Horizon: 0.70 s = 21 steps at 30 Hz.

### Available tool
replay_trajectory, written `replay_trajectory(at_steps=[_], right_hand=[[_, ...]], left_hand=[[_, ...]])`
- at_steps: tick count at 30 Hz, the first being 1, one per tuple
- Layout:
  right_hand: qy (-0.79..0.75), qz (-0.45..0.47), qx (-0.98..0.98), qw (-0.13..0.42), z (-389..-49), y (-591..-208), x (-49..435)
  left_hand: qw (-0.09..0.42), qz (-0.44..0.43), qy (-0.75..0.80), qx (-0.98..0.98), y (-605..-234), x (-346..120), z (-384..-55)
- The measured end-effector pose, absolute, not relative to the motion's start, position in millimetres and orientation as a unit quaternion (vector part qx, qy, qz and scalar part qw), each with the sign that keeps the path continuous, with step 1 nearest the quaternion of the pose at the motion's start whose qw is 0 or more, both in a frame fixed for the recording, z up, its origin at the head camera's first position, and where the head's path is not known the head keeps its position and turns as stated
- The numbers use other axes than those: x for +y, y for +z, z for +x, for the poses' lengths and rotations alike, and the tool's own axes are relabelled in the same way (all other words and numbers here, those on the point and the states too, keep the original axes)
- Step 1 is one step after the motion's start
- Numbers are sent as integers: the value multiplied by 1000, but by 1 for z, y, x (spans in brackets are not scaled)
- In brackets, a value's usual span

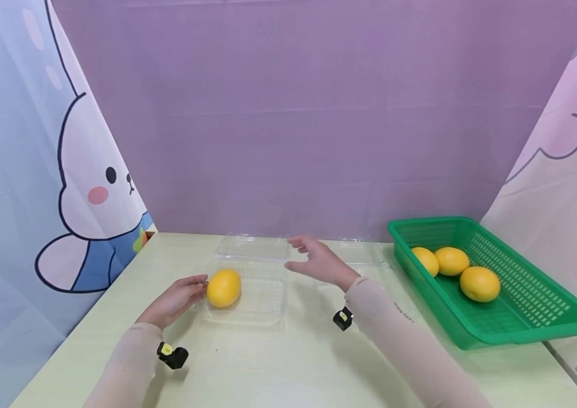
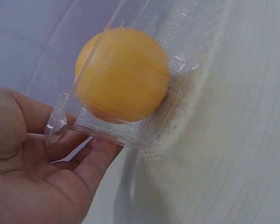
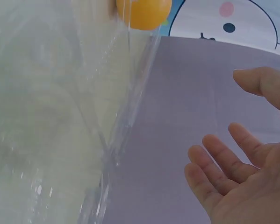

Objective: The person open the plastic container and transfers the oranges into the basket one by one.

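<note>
One round yellow-orange citrus fruit (image 1: 224, 288) sits in the left end of a clear plastic box (image 1: 263, 300) on the table. My left hand (image 1: 178, 297) touches the box's left wall, its fingers fairly straight. In the left wrist view, the fingers (image 2: 95, 161) lie against the outside of the wall, below the rim tab (image 2: 58, 122). My right hand (image 1: 321, 263) hovers to the right of the box, thumb and fingers spread apart, holding nothing. The right wrist view shows its fingers (image 3: 224, 168) loosely bent, apart from the clear plastic.
A clear lid (image 1: 254, 248) lies behind the box. Another clear plastic piece (image 1: 357, 252) lies behind the right hand. On the right, a green basket (image 1: 452, 323) holds several similar fruits (image 1: 479, 284). A purple cloth (image 1: 288, 113) hangs at the table's back edge.
</note>
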State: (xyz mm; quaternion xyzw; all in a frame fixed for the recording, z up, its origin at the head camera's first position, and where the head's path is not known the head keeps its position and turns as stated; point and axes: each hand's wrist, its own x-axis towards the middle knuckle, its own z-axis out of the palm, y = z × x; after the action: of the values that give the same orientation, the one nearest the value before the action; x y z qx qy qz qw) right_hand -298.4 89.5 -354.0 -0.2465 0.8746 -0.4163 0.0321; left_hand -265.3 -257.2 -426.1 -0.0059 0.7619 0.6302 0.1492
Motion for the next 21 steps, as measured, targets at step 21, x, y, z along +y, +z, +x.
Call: replay_trajectory(at_steps=[21], right_hand=[[-412,-280,865,62,-292,-373,34]], left_hand=[[153,4,624,766,-424,-258,-262]])
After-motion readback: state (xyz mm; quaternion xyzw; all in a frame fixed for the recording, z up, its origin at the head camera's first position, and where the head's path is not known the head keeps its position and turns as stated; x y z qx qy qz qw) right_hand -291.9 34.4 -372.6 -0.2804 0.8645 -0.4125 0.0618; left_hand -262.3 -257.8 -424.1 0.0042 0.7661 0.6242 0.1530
